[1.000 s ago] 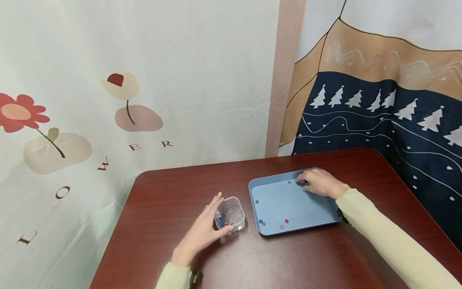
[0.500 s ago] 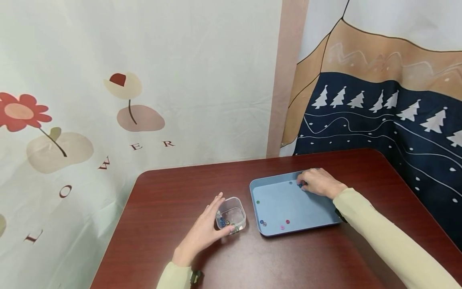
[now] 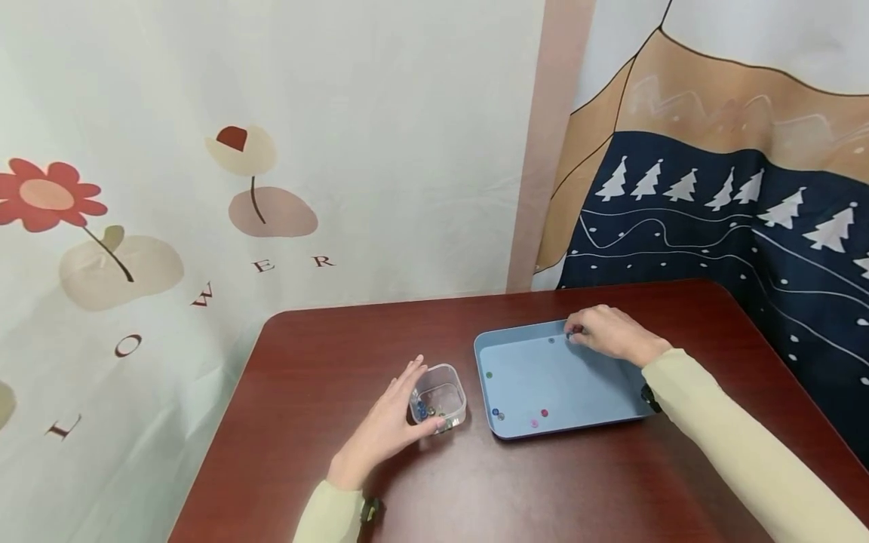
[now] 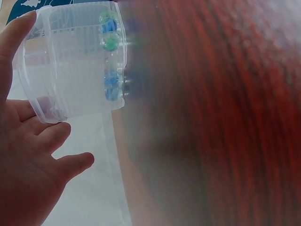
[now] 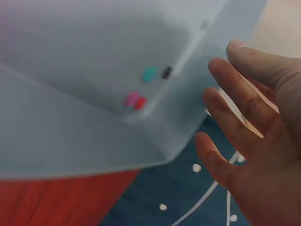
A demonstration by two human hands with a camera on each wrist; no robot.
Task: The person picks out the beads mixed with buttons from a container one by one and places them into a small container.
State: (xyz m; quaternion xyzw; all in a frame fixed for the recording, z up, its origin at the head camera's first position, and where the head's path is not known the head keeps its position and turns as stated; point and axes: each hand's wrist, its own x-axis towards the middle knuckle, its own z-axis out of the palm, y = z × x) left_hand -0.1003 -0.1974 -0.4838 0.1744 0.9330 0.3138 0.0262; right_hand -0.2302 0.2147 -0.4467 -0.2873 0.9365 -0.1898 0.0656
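Observation:
My left hand (image 3: 385,426) holds a clear plastic box (image 3: 453,413) on the table, fingers on its far side and thumb at its near side. Blue and green glassy beads (image 4: 111,44) lie along the box's bottom in the left wrist view. Over the far edge of a light blue tray (image 3: 557,377), my right hand (image 3: 614,334) pinches what looks like a small dark bead, mostly hidden by its fingertips. Loose in the tray are a red bead (image 3: 545,412), a pink bead (image 3: 534,424), a green bead (image 3: 489,375) and several others. A teal bead (image 5: 149,74) shows near one corner.
The dark red table (image 3: 333,354) carries the box left of the tray, with a narrow gap between them. Behind it hangs a pale printed curtain (image 3: 394,151). A navy cloth with white trees (image 3: 679,226) borders the right side.
My right hand has risen slightly from the tray's far side, and a dark bead moves up with its fingertips. The left hand and the box stay in place; the head view has shifted slightly.

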